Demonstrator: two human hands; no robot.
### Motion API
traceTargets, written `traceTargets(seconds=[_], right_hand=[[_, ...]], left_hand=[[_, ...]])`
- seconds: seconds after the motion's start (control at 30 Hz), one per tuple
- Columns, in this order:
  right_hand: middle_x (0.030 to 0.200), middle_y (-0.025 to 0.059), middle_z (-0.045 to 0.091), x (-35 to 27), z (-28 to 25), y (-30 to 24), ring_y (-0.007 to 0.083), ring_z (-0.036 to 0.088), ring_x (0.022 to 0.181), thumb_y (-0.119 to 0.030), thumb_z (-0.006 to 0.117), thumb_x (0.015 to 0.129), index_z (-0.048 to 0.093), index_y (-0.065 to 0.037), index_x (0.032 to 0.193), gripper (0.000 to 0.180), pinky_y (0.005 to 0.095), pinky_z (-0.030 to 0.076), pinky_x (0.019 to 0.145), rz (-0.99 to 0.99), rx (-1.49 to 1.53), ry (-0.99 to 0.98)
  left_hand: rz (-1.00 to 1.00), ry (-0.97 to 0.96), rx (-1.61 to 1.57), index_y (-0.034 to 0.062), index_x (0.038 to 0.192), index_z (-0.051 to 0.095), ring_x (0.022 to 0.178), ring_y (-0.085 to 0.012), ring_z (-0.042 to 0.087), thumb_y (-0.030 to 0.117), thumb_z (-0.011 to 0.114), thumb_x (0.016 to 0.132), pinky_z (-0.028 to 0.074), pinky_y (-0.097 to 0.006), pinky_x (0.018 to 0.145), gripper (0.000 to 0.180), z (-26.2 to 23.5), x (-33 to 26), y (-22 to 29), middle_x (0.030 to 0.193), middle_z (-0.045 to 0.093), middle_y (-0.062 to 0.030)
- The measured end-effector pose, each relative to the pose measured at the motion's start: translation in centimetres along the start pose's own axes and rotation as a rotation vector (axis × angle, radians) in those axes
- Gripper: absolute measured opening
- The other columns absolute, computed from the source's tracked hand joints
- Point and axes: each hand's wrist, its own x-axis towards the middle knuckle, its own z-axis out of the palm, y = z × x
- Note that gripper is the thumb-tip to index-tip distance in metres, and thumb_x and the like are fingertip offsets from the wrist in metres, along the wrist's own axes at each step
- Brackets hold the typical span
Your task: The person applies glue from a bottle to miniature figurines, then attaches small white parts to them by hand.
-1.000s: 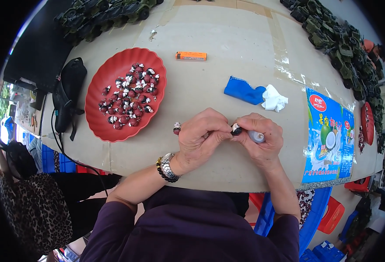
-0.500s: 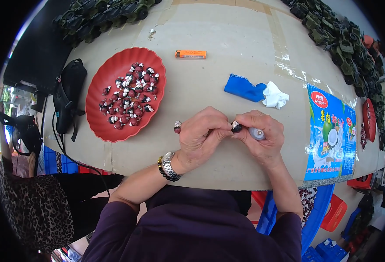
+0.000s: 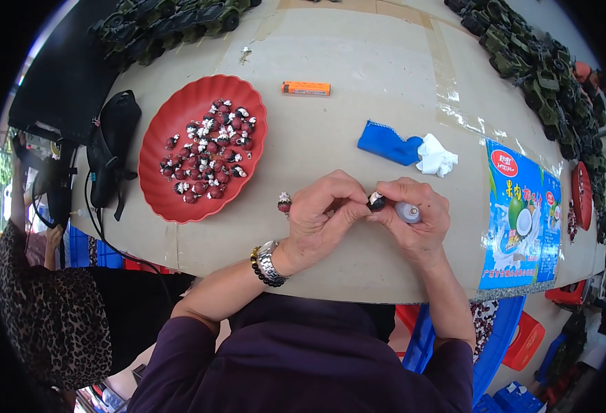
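Note:
In front of me both hands meet over the table's near side. My left hand (image 3: pixel 325 219) is closed, thumb and fingertips pinching a small painted toy piece (image 3: pixel 376 202), black below with white on top. My right hand (image 3: pixel 423 227) pinches the same piece from the other side. It also keeps a small translucent bottle (image 3: pixel 407 213) tucked in its curled fingers. Just left of my left hand another small dark red and white toy piece (image 3: pixel 284 204) stands on the table. Many similar pieces (image 3: pixel 207 151) lie in a red scalloped dish (image 3: pixel 153 175) farther left.
Beyond my hands lie a blue cloth (image 3: pixel 387 143), a crumpled white tissue (image 3: pixel 436 155) and an orange box (image 3: pixel 306 88). A blue printed sheet (image 3: pixel 520 220) covers the table's right side. Green toy vehicles (image 3: pixel 172 27) line the far edges. A black bag (image 3: pixel 112 148) lies at left; another person (image 3: pixel 55 323) is beside me.
The whole view has shifted slightly, so the table's things appear a little farther right. Both hands keep their pinch on the toy piece. At the left, the other person's hand has come into view.

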Motion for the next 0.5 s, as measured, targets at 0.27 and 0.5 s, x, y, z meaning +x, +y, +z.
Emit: traceTargets(seconds=[0.27, 0.5], right_hand=[[0.082, 0.0061, 0.068, -0.8, -0.1, -0.7, 0.0115, 0.064, 0.069, 0.002, 0.079, 0.069, 0.066, 0.0, 0.104, 0.038, 0.0247, 0.051, 0.061, 0.123, -0.217, 0.024], [0.073, 0.0004, 0.059, -0.3, 0.5, -0.5, 0.0065, 0.052, 0.068, -0.003, 0.079, 0.071, 0.057, -0.002, 0.121, 0.054, 0.0197, 0.043, 0.064, 0.419, 0.017, 0.11]], left_hand=[[-0.586, -0.201, -0.458, 0.0021, 0.109, 0.052, 0.057, -0.0022, 0.048, 0.021, 0.054, 0.097, 0.037, -0.018, 0.049, 0.022, -0.1, 0.5, 0.4, 0.085, 0.06, -0.0012], [-0.554, 0.054, -0.945, 0.0133, 0.121, 0.052, 0.054, -0.0067, 0.048, 0.038, 0.053, 0.097, 0.036, -0.021, 0.045, 0.035, -3.8, 2.0, 1.1, 0.094, 0.062, 0.0007]])
